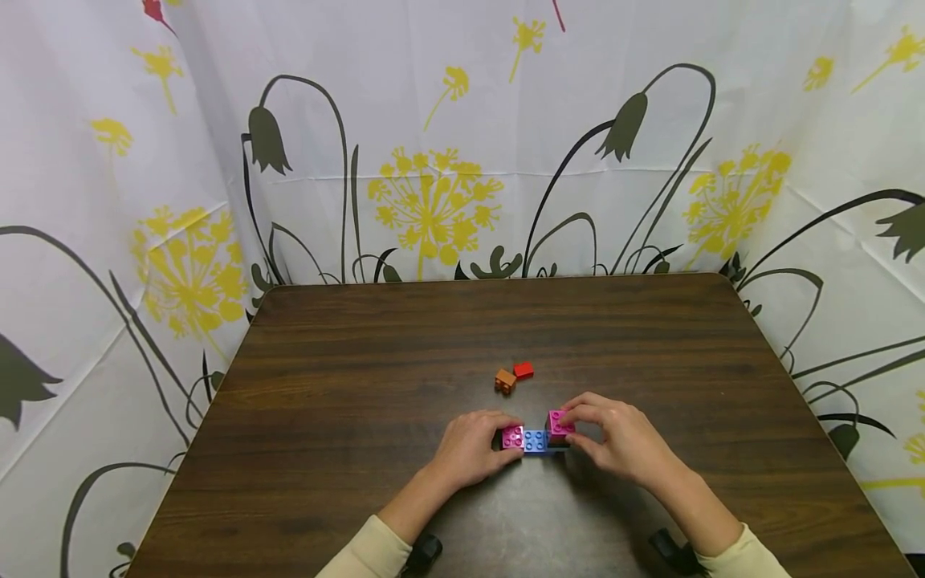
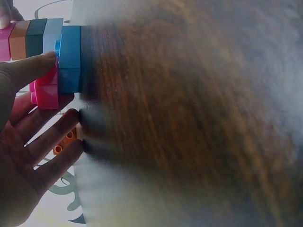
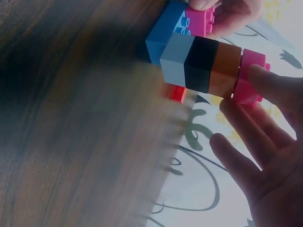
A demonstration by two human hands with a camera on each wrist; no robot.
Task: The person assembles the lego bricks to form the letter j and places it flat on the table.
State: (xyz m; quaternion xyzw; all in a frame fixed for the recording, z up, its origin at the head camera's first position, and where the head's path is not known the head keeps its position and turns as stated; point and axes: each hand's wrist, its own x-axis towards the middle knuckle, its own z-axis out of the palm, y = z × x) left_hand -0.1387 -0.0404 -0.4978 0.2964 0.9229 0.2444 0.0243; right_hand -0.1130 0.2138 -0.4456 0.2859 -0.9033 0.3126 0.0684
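A long blue brick (image 1: 535, 441) lies on the table with a pink brick (image 1: 512, 437) on its left end. My left hand (image 1: 470, 449) pinches that pink brick between thumb and fingers. At the blue brick's right end rises a stack: a light grey-blue brick (image 3: 176, 59), a dark brick (image 3: 200, 65), a brown brick (image 3: 225, 70) and, topmost, a second pink brick (image 3: 248, 75). The thumb and fingers of my right hand (image 1: 627, 441) pinch this top brick. A thin gap shows between it and the brown one in the right wrist view.
Behind the hands, an orange brick (image 1: 505, 381) and a small red brick (image 1: 523, 370) lie close together on the dark wood table (image 1: 347, 361). A white flowered cloth (image 1: 448, 120) hangs along the table's far edge and sides.
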